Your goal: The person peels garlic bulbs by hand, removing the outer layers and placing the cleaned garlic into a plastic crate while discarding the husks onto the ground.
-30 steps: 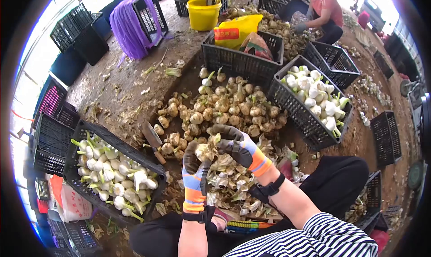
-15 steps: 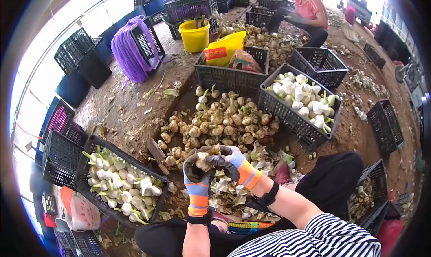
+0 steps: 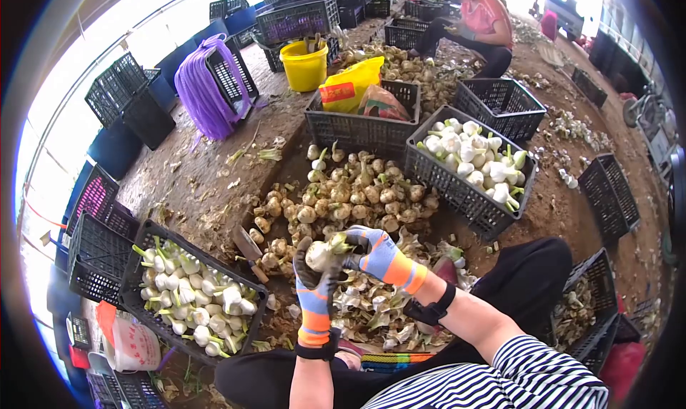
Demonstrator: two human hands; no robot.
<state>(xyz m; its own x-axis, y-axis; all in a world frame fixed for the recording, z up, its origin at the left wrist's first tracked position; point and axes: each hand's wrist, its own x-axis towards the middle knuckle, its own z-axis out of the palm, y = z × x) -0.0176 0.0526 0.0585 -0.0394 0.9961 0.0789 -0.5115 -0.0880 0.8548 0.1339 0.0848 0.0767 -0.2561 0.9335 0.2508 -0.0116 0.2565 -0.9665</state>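
I am gripping a pale garlic bulb (image 3: 319,255) in my gloved left hand (image 3: 312,284), fingers wrapped shut around it, while my gloved right hand (image 3: 376,253) is pinching closed on its upper side, above a heap of garlic skins (image 3: 379,309). A pile of unpeeled garlic (image 3: 343,194) is lying just beyond, between two black crates of white bulbs, the left crate (image 3: 146,232) and the right crate (image 3: 457,194).

Yellow bucket (image 3: 304,66), purple netting (image 3: 201,87), black crates (image 3: 461,187), striped sleeve (image 3: 514,377).
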